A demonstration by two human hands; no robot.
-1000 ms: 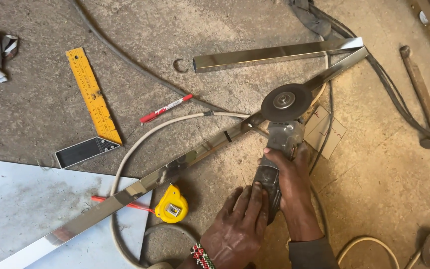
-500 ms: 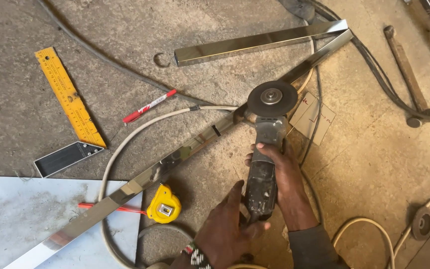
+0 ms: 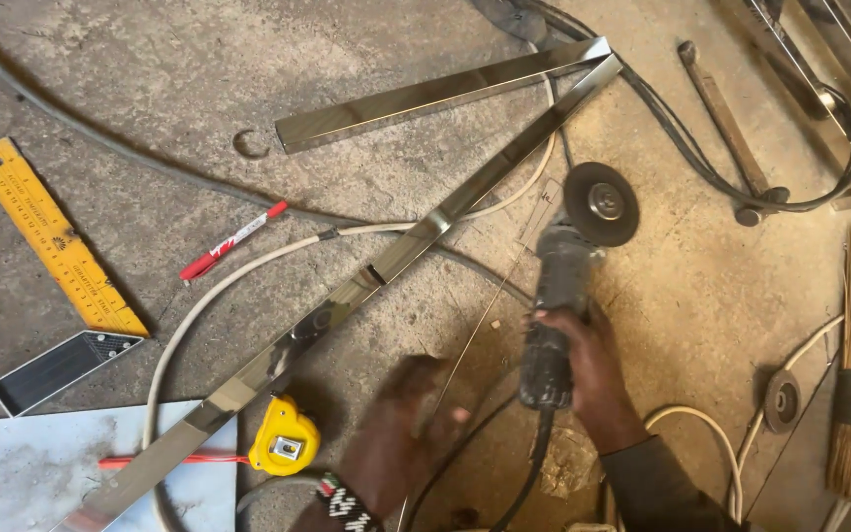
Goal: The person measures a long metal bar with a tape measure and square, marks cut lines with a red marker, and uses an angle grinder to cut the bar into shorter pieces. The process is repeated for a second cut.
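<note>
- Grey angle grinder (image 3: 561, 296) is gripped round its body by the right hand (image 3: 588, 365); its disc (image 3: 600, 204) is held just beside the long steel bar (image 3: 366, 281);
- the left hand (image 3: 401, 433), blurred and empty, is seen apart, near the yellow tape measure (image 3: 285, 438).

Even, soft daylight filled the frame, brighter toward the upper right, and shadows stayed short and faint. The long steel bar (image 3: 386, 266) running from the lower left to the upper right threw sharp glare, as did the shorter bar (image 3: 435, 94) near the top centre. The left hand (image 3: 401, 433) at the bottom centre was smeared by motion blur; the right hand (image 3: 583, 369) stayed fairly crisp. Straight edges bent slightly near the frame's corners.
</note>
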